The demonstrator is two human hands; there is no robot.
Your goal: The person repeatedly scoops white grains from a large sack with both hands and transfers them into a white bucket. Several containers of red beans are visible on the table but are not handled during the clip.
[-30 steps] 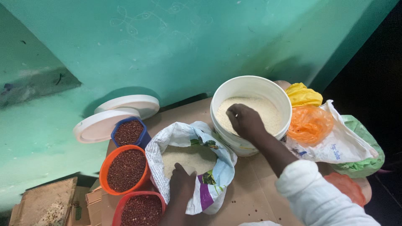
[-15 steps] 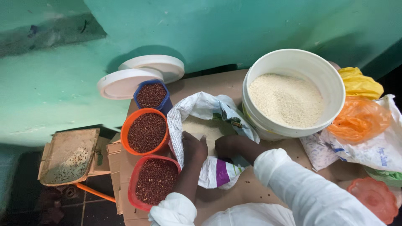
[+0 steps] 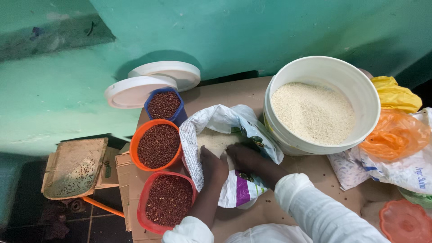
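Note:
A white printed sack (image 3: pixel 223 119) stands open on the cardboard-covered surface (image 3: pixel 227 93), with pale fine grain (image 3: pixel 215 138) inside. Both my hands are at its near rim. My left hand (image 3: pixel 213 165) grips the near edge of the sack. To its right, my right hand (image 3: pixel 244 157) reaches into the sack's mouth with its fingers down by the grain; whether they hold anything is hidden. A large white bucket (image 3: pixel 371 97) with the same pale grain (image 3: pixel 314 112) stands just right of the sack.
Blue (image 3: pixel 178 115), orange (image 3: pixel 133 145) and red (image 3: pixel 142 201) tubs of red-brown seeds line the left side. Two white lids (image 3: pixel 135 90) lean on the green wall. Yellow (image 3: pixel 396 94), orange (image 3: pixel 396 135) and white (image 3: pixel 405 173) plastic bags lie right. A cardboard tray (image 3: pixel 74 166) sits lower left.
My right hand left the bucket and came down into the sack beside my left hand. The view has shifted down and to the left.

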